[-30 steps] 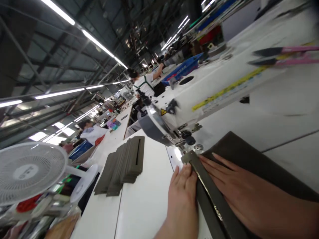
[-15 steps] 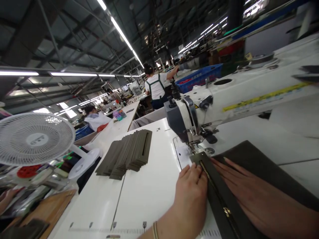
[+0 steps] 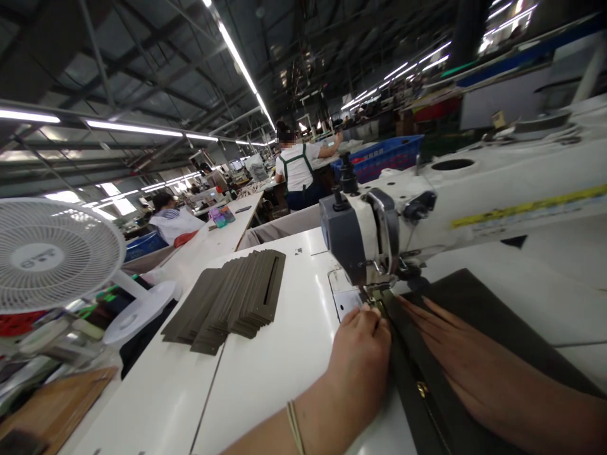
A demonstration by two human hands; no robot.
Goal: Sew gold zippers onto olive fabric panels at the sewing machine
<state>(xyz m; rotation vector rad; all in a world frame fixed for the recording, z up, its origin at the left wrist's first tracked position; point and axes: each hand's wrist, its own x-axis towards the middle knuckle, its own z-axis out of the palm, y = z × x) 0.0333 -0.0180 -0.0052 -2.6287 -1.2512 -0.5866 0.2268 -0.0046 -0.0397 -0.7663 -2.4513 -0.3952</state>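
Observation:
A dark olive panel with a zipper (image 3: 403,398) lies under the needle of a sewing machine (image 3: 360,234). Its gold zipper pull (image 3: 422,389) shows between my hands. The fingers of my left hand (image 3: 363,357) are curled and closed on the panel's left edge, just in front of the presser foot. My right hand (image 3: 467,357) rests flat, fingers stretched out, on the panel's right side. A larger dark olive piece (image 3: 493,309) spreads beneath and beyond it. The panel's far end is partly hidden by the machine head and my left fingers.
A fanned stack of dark slotted pieces (image 3: 232,300) lies left on the white table (image 3: 265,379). Farther left stands a white fan (image 3: 52,256) beside a brown board (image 3: 61,404). Ahead, a person (image 3: 296,167) sits near a blue crate (image 3: 379,158).
The panel has slid a little farther under the needle, and its top edge has passed beneath the presser foot. My hands stay on it. The whole view has shifted slightly.

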